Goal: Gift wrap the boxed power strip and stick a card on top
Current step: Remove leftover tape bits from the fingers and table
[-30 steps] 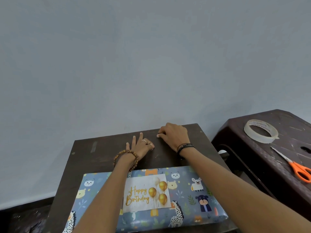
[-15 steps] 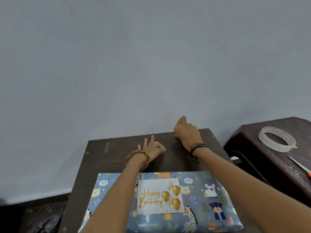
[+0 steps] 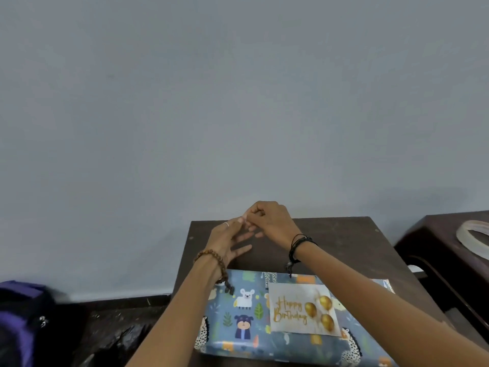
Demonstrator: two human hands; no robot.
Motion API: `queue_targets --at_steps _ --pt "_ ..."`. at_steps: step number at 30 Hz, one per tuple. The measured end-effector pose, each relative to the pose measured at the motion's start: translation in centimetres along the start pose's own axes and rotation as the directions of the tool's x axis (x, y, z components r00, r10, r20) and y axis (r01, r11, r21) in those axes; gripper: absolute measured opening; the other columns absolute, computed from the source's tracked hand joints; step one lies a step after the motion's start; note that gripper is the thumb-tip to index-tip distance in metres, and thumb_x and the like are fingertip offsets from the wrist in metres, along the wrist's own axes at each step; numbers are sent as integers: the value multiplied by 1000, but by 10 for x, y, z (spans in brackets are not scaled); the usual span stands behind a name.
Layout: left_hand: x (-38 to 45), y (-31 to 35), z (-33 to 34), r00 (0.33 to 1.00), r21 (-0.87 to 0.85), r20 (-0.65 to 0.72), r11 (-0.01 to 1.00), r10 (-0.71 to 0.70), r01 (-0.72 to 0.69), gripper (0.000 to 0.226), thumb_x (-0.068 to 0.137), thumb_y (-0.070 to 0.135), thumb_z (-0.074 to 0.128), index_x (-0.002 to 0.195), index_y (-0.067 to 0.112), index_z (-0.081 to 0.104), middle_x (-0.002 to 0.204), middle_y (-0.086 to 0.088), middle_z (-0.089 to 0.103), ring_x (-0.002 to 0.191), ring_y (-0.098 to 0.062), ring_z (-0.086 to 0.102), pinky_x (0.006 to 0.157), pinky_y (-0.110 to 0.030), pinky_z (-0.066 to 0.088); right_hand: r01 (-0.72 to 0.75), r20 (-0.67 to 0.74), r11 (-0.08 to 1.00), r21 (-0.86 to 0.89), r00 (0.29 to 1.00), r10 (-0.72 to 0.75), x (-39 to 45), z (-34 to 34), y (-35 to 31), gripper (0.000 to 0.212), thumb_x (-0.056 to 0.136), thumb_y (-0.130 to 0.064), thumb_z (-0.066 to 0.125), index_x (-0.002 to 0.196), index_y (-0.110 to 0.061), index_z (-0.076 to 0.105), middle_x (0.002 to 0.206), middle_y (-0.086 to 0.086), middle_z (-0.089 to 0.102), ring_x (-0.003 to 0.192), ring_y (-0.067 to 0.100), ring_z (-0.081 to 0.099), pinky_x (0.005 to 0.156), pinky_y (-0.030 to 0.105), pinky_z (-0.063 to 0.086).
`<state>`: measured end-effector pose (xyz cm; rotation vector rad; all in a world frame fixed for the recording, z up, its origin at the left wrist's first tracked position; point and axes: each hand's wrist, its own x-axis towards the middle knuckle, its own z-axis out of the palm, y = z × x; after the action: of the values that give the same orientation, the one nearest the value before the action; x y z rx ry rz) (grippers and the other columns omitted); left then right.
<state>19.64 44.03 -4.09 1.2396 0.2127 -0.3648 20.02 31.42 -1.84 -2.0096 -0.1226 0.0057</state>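
Meeting above table (image 3: 344, 239), hands: right hand (image 3: 272, 221) pinching at spread left hand (image 3: 227, 239); pinched item indiscernible; tape roll (image 3: 473, 235) on stool (image 3: 434, 242).

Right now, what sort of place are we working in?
Probably a plain room at home, not a workshop: a small dark wooden table pushed against a bare grey wall, a dark plastic stool beside it holding a tape roll, and the wrapped gift with its birthday card on the table.
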Motion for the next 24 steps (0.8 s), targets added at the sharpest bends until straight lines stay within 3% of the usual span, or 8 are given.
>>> queue_targets --at_steps 4,7,10,14,17,21,24 --pt "-3 -1 -9 999 -131 30 991 21 -17 15 93 14 54 82 9 62 78 -6 69 76 -17 68 66 -28 56 22 -28 998 -51 999 -24 2 9 -4 8 89 -13 57 86 -8 62 72 4 64 64 10 62 59 17 55" --pt "-2 -3 -12 997 -139 -54 988 60 -67 13 89 7 58 77 6 63 61 0 71 57 -7 69 60 -20 56 14 -32 997 -81 999 -17 6 14 -7 5 86 -9 59 82 -9 63 68 2 64 62 10 62 57 18 55" --pt "0 -3 -14 972 -153 -210 978 107 -141 14 87 4 60 74 8 61 66 -2 68 56 -7 66 52 -16 54 -7 -25 999 -38 1000 6 14 17 -7 7 87 -8 61 81 -8 65 72 3 65 61 10 62 56 18 56" --pt "12 -8 -35 837 -51 -523 974 162 -221 18 84 6 64 68 12 58 77 -7 62 69 -13 59 52 -18 54 -52 -6 995 -90 999 51 30 32 5 14 90 -3 54 88 0 68 79 7 65 65 10 61 57 14 53" --pt "22 -13 -61 855 127 -490 984 170 -123 23 87 6 58 65 13 55 87 -11 59 73 -15 56 68 -24 51 -53 31 962 -268 997 64 41 54 18 19 90 0 51 96 3 68 88 12 66 72 13 58 65 16 48" --pt "24 -20 -76 860 144 -460 974 223 -175 23 92 3 50 70 10 49 83 -7 55 68 -10 55 61 -16 54 -40 68 943 -331 995 66 57 76 28 25 87 -2 58 110 -5 65 108 15 64 100 22 58 80 16 37" --pt "21 -26 -72 833 237 -460 946 308 -219 21 92 5 50 72 11 47 77 -1 53 64 -8 56 67 -20 53 -23 96 924 -382 993 64 69 81 32 23 86 -4 59 109 -7 64 94 12 60 92 19 52 69 18 36"
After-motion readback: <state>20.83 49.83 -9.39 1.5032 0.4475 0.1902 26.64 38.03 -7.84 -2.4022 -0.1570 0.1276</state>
